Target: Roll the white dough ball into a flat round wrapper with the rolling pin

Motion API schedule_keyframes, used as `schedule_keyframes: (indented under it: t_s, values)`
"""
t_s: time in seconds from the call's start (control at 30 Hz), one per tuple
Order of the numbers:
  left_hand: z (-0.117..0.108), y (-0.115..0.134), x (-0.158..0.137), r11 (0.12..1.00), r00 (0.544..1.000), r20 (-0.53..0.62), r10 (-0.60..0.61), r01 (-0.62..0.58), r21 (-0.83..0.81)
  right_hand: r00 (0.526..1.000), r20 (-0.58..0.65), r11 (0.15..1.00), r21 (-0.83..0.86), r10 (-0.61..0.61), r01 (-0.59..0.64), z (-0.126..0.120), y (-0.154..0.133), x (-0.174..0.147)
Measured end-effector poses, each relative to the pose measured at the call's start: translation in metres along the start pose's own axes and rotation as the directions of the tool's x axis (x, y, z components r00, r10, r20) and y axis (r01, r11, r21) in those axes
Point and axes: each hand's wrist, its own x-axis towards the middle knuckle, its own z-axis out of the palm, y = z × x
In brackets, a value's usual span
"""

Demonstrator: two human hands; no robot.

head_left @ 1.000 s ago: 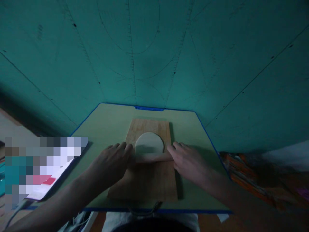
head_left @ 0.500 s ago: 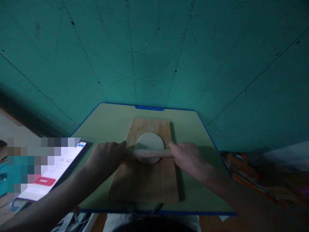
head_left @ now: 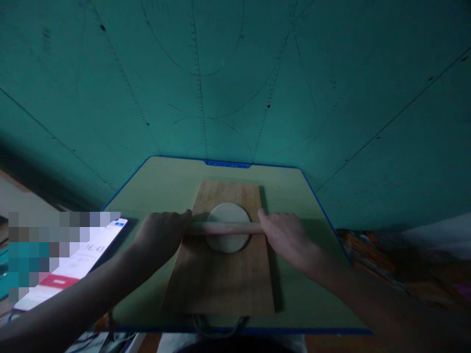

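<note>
A wooden rolling pin [head_left: 224, 228] lies level across the middle of a round, flat piece of pale dough [head_left: 228, 213]. The dough rests on the upper half of a wooden cutting board [head_left: 221, 289]. My left hand [head_left: 164, 233] is closed around the pin's left end, thumb towards the centre. Around the right end, my right hand [head_left: 285, 235] is closed in the same way. Both hands are at the board's side edges, and the wrapped fingers are partly hidden beneath them.
Under the board is a light tabletop [head_left: 172, 169] with a blue rim, against a green wall [head_left: 235, 98] with drawn lines. A lit phone [head_left: 91, 250] stands at the left beside my forearm. A metal handle [head_left: 221, 333] shows at the board's near end. Dim clutter [head_left: 368, 255] sits beyond the table's right edge.
The rolling pin has moved slightly away from me over the dough, from its lower part to nearer its middle. Both hands moved with it and kept their grip.
</note>
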Motion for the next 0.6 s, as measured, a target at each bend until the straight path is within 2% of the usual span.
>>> schedule_keyframes:
  t_s: [0.2,0.33,0.47,0.6]
  values:
    - [-0.003,0.005,-0.009,0.997,0.996,0.037,0.079,-0.080,0.013,1.000,-0.005,0.999,-0.038,0.019,-0.019,0.008,-0.002,-0.015]
    - [0.002,0.006,-0.010,0.990,0.989,0.046,0.142,-0.142,-0.011,0.999,0.042,0.999,-0.054,0.008,-0.006,0.008,0.000,-0.020]
    - [0.006,0.002,0.004,0.995,0.995,0.035,0.094,-0.093,-0.030,0.993,0.111,0.998,-0.052,0.029,-0.024,-0.004,0.002,-0.007]
    - [0.002,-0.002,0.021,0.999,0.998,-0.023,0.053,-0.053,-0.001,0.992,0.117,0.997,-0.053,0.055,-0.049,-0.019,0.006,0.015]
